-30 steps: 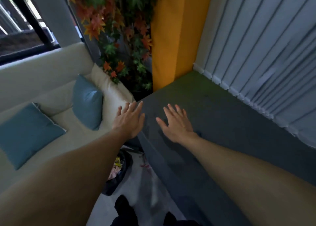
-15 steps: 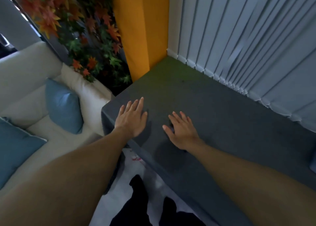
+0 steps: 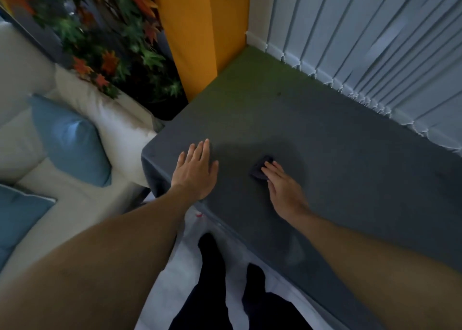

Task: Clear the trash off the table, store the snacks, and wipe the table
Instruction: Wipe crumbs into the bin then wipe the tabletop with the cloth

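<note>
tabletop [image 3: 337, 159] wiping appears to be the step in hand. the dark cloth [image 3: 258, 169] lies on the grey surface near the front edge, a little in from the left corner. your right grip [image 3: 282, 187] is open, fingers straight, with only the fingertips pressing on the near part of the cloth; nothing is clasped. your left grip [image 3: 196, 172] is also open, flat on the tabletop just beside the corner, and holds nothing.

hazards:
- the cloth can slide out from under flat fingertips, because no finger curls round it. press with more of the hand.
- a stroke toward you can push the cloth over the front edge onto the floor [image 3: 190, 267].
- the grey cover seems to drape at the corner; a hard stroke may drag and bunch it. brace it with the left grip.
- the strip along the blinds [image 3: 375, 54] is the far reach and is easily missed.
</note>
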The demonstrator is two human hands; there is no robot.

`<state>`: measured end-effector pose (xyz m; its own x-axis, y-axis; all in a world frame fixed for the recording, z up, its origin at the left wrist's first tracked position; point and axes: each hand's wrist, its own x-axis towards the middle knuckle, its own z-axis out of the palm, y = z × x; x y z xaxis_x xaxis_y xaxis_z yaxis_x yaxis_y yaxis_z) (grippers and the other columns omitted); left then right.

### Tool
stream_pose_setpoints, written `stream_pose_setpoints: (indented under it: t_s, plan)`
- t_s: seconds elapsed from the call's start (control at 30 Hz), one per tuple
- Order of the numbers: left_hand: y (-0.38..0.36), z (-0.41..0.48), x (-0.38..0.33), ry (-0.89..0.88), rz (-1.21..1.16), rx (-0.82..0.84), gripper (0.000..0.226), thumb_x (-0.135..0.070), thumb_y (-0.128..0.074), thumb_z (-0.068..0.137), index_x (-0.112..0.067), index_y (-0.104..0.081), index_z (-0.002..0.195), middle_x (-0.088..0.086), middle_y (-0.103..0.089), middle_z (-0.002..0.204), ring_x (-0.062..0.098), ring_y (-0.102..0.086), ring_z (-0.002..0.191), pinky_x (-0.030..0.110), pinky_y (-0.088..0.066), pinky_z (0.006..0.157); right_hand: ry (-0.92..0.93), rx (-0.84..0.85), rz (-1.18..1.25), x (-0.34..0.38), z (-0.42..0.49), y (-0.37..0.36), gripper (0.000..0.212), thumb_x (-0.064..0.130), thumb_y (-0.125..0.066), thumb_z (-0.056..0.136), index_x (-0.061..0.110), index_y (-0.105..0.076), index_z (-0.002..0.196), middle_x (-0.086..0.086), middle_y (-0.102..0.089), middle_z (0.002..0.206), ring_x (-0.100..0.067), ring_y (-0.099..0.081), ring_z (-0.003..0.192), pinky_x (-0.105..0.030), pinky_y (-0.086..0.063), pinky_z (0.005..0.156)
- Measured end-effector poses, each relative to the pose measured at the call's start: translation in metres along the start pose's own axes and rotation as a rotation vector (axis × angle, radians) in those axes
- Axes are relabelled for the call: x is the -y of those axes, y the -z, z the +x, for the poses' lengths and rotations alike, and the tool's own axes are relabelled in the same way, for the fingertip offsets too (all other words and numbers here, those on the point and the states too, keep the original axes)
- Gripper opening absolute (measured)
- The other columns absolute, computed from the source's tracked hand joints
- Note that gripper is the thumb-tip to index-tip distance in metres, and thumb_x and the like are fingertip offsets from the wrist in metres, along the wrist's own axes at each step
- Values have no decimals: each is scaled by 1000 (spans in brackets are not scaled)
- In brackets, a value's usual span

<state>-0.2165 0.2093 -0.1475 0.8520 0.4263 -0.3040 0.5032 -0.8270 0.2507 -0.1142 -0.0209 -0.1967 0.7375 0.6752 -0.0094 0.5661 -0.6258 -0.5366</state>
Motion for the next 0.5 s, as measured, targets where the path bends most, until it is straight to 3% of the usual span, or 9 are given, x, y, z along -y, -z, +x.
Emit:
stream_pose_setpoints:
  t_s: [0.2, 0.27, 0.33, 0.43, 0.5]
  plan:
    - [10, 29, 60, 93, -22, -20, 64, -47, -22, 104, -18, -4, 158, 2, -4, 166, 27, 1, 152, 44, -3, 124, -83, -147, 125, 44, 83, -31, 37, 11, -52, 99, 8, -59, 135, -13, -56, 139, -21, -42, 135, -33, -37, 112]
    - [11, 39, 80, 147, -41, -15, 63, -48, -21, 104, -19, -6, 158, 3, -4, 166, 31, 2, 152, 45, -3, 124, -80, -140, 122, 62, 98, -46, 37, 15, -55, 97, 11, -60, 134, -13, -58, 133, -15, -40, 123, -23, -33, 108]
    - [11, 49, 97, 190, -56, -18, 62, -48, -21, 104, -21, -7, 158, 1, -3, 166, 33, 2, 152, 45, -4, 123, 40, -96, 90, 81, 100, -62, 38, 16, -55, 95, 11, -62, 132, -10, -61, 132, -18, -42, 118, -23, -34, 105]
    - [9, 63, 118, 162, -53, -46, 59, -44, -22, 105, -22, -9, 158, 1, -4, 166, 31, -1, 152, 44, -4, 123, 286, -34, -59, 97, 90, -77, 40, 18, -48, 94, 14, -65, 130, 2, -59, 138, -25, -47, 118, -37, -43, 99]
    - [8, 73, 126, 118, -46, -85, 58, -44, -22, 105, -24, -12, 158, 2, -10, 165, 30, -8, 151, 44, -7, 123, 330, -68, -112, 95, 98, -79, 41, 17, -45, 92, 16, -66, 128, 6, -58, 139, -25, -49, 117, -41, -46, 93]
